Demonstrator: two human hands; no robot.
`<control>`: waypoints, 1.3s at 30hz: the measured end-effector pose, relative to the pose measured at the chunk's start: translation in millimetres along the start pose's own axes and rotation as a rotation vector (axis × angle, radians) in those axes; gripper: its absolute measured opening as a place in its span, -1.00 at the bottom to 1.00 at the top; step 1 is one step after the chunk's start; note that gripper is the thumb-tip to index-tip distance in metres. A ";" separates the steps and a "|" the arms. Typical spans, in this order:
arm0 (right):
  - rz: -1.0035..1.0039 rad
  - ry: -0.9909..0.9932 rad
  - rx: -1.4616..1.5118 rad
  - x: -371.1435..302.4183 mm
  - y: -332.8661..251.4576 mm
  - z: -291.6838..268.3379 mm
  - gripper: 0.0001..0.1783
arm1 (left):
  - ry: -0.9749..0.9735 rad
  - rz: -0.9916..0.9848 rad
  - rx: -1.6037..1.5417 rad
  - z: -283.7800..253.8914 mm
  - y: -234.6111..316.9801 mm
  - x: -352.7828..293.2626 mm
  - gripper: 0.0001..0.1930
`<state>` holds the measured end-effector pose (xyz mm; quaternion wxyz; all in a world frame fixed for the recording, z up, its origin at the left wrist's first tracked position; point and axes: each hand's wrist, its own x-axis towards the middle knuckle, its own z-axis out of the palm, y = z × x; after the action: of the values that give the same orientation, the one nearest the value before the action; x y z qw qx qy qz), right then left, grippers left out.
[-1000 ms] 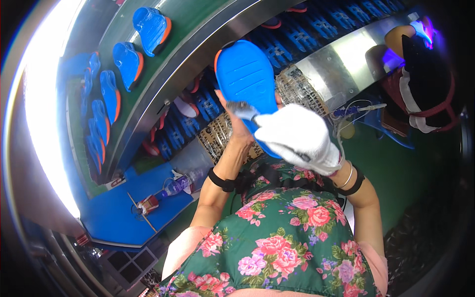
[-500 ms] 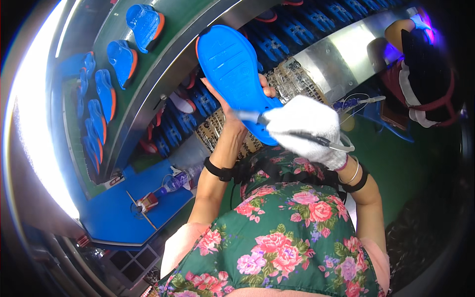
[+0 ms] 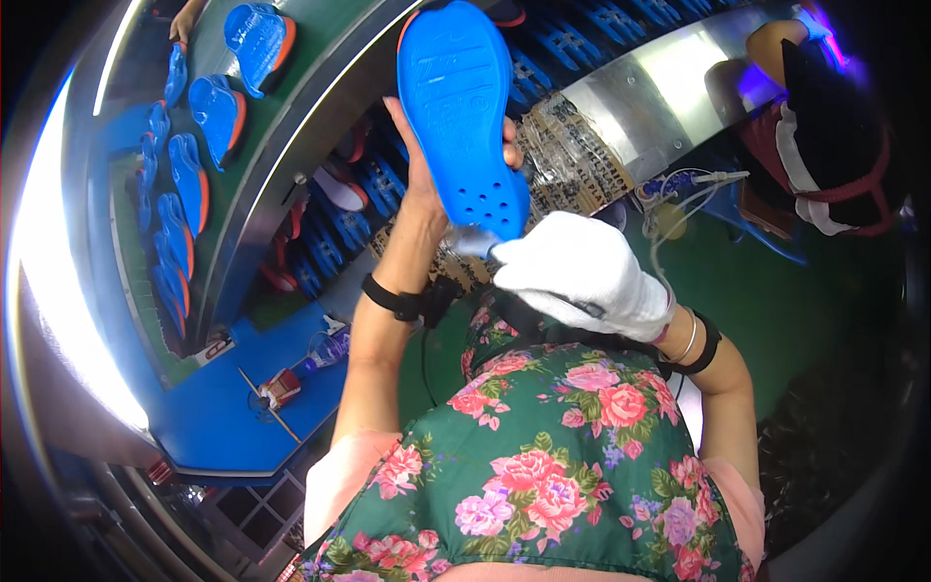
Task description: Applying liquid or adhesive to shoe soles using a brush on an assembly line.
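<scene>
A blue shoe sole (image 3: 456, 107) with an orange rim and a cluster of small holes is held up nearly upright before me. My bare left hand (image 3: 423, 194) grips it from behind, the thumb along its left edge and the fingertips curling round the right edge. My right hand (image 3: 582, 272), in a white knit glove, is closed round a brush whose dark handle is mostly hidden. The brush's pale, motion-blurred bristles (image 3: 473, 242) lie at the sole's lower edge, below the holes; whether they touch it I cannot tell.
Several blue, orange-edged soles (image 3: 189, 184) stand on a green belt (image 3: 247, 121) at left, behind a metal rail (image 3: 291, 126). Another person's hand (image 3: 184, 21) touches one at the far end. A blue table (image 3: 218, 412) holds a small red-and-white item (image 3: 279, 390). Another worker (image 3: 824, 145) is at the right.
The sole has risen and turned more upright, baring its holes. My gloved hand and the brush have moved down and left to its lower edge. Another person's hand has appeared at top left.
</scene>
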<state>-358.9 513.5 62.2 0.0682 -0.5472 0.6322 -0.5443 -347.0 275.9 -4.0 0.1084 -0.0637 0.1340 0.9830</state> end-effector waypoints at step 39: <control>0.333 0.314 -0.050 -5.1 19.1 -49.9 -0.77 | 0.025 -0.122 -0.260 -0.7 -55.2 -12.3 -0.14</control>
<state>-402.6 544.3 64.9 0.0442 -0.3454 0.7298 -0.5883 -322.3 325.3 -16.6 0.1571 -0.0974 0.0025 0.9828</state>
